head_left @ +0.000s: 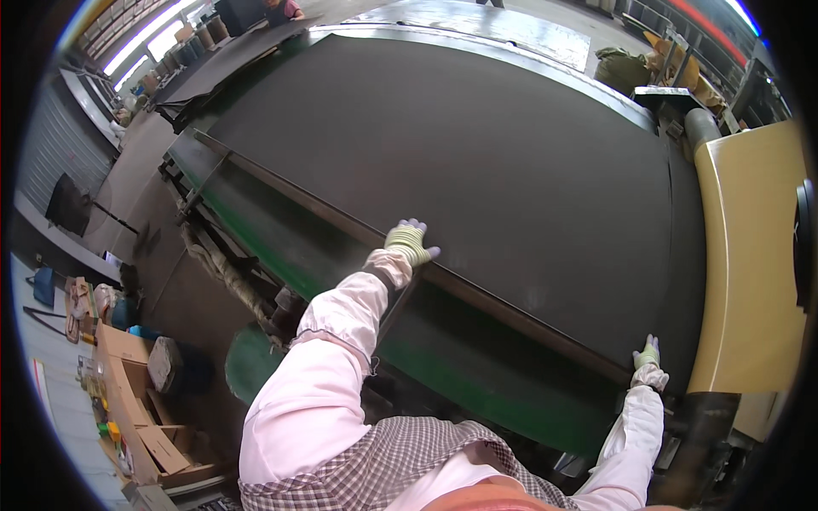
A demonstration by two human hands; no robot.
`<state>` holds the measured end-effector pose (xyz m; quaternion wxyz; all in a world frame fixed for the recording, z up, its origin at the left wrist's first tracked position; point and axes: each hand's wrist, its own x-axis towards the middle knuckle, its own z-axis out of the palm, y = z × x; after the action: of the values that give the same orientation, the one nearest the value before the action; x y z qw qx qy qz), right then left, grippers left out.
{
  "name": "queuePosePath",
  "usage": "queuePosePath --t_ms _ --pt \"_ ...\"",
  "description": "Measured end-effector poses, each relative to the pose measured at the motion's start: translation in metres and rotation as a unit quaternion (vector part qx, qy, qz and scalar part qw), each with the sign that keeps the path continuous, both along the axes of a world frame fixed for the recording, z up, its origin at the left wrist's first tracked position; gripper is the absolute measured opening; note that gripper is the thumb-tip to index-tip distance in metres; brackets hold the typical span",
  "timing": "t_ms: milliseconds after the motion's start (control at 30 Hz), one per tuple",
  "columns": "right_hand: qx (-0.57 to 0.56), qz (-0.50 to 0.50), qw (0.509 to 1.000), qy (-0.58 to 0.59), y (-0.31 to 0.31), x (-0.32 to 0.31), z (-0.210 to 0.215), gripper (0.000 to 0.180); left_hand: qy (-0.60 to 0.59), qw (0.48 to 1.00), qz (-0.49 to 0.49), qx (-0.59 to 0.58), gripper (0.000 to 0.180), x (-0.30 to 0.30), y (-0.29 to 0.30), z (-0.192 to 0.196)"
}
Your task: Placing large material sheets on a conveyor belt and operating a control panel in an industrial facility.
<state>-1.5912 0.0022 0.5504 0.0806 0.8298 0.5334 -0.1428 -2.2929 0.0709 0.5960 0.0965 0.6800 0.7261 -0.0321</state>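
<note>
A large dark grey sheet [477, 162] lies flat across a wide machine bed. My left hand [410, 242], in a pale yellow-green glove with lilac fingertips, rests at the sheet's near edge, its fingers stretched out over the surface. Farther right, my right hand [648, 353], gloved the same way, touches the sheet near its near right corner with the fingers extended. Neither hand grips anything that I can see. A narrow dark rail [528, 319] runs along the near edge, under my left wrist.
Below the rail is a green belt [503, 375]. To the right stands a big tan roll [750, 255] beside a grey roller [702, 128]. Cardboard boxes [128, 345] sit at the lower left. At the far left, another person [281, 12] is near a second dark sheet [230, 64].
</note>
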Motion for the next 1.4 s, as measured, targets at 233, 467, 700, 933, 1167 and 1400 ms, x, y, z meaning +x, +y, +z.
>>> queuePosePath --t_ms 233,467,700,933,1167,1400 --pt "-0.023 -0.115 0.979 -0.17 -0.013 0.056 -0.006 0.052 -0.028 0.997 -0.063 -0.019 0.077 0.126 -0.027 0.004" --pt "0.445 0.195 0.874 -0.011 -0.003 -0.112 0.008 0.032 -0.103 0.983 -0.151 -0.011 0.074 0.227 -0.047 0.006" --pt "0.253 0.257 0.909 0.207 0.031 -0.273 -0.016 0.018 -0.214 0.943 -0.256 0.013 0.057 0.258 -0.067 -0.011" --pt "0.276 0.246 0.925 0.091 0.006 -0.187 -0.004 0.012 -0.301 0.914 -0.132 0.236 0.061 0.116 -0.129 -0.031" --pt "0.019 0.097 0.99 -0.104 -0.01 -0.136 0.028 0.032 -0.23 0.921 0.004 0.314 0.055 -0.049 -0.115 -0.045" --pt "0.08 0.041 0.981 -0.172 0.01 -0.215 0.05 0.047 -0.15 0.9 0.062 0.404 0.055 -0.203 -0.045 -0.007"
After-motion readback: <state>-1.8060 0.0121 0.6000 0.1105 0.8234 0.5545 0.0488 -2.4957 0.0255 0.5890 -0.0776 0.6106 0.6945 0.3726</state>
